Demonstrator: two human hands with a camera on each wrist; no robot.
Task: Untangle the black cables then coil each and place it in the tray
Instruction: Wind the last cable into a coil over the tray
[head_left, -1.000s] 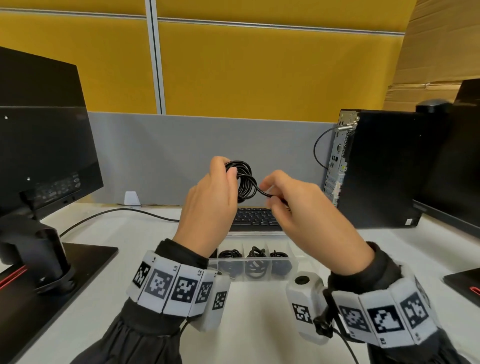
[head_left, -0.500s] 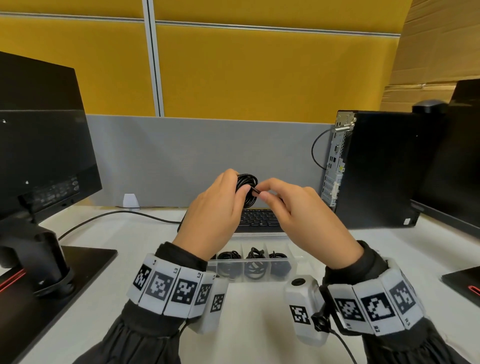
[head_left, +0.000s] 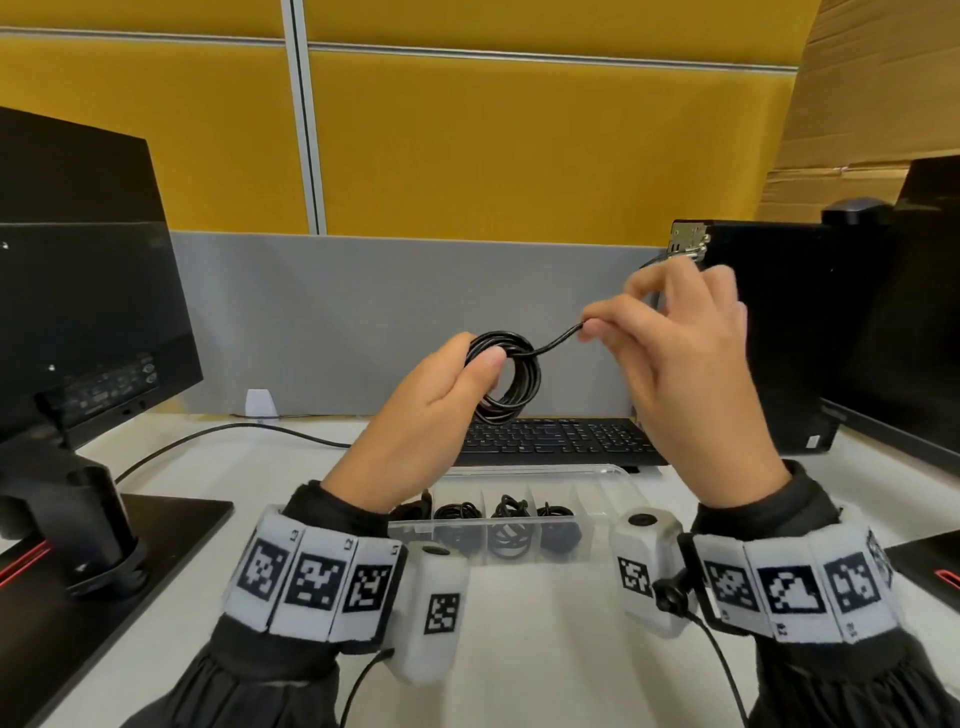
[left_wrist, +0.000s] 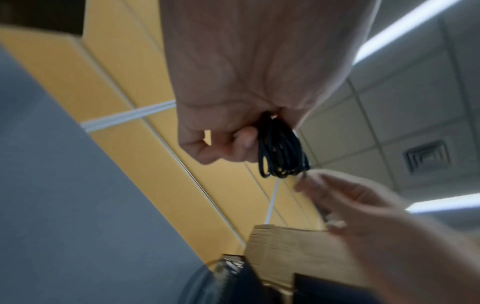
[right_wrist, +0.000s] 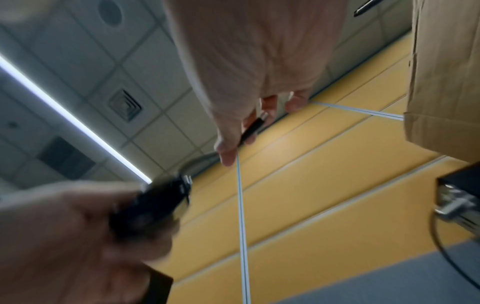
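Observation:
My left hand (head_left: 441, 395) holds a coiled black cable (head_left: 511, 382) in the air above the keyboard, thumb pressed on the loops. In the left wrist view the coil (left_wrist: 281, 152) hangs from the curled fingers. My right hand (head_left: 675, 338) pinches the cable's free end (head_left: 563, 338) and holds it up and to the right of the coil. The right wrist view shows the black plug (right_wrist: 253, 127) between thumb and fingers. A clear divided tray (head_left: 587, 480) lies on the desk below my hands, with coiled black cables (head_left: 506, 525) in several compartments.
A black keyboard (head_left: 561, 441) sits just behind the tray. A monitor on a stand (head_left: 78, 332) is at the left, a black computer tower (head_left: 769, 332) and another monitor at the right. A grey and yellow partition closes off the back of the white desk.
My right hand has pulled away up and to the right, drawing the cable's end out of the coil. The left hand keeps its hold on the coil, slightly lower.

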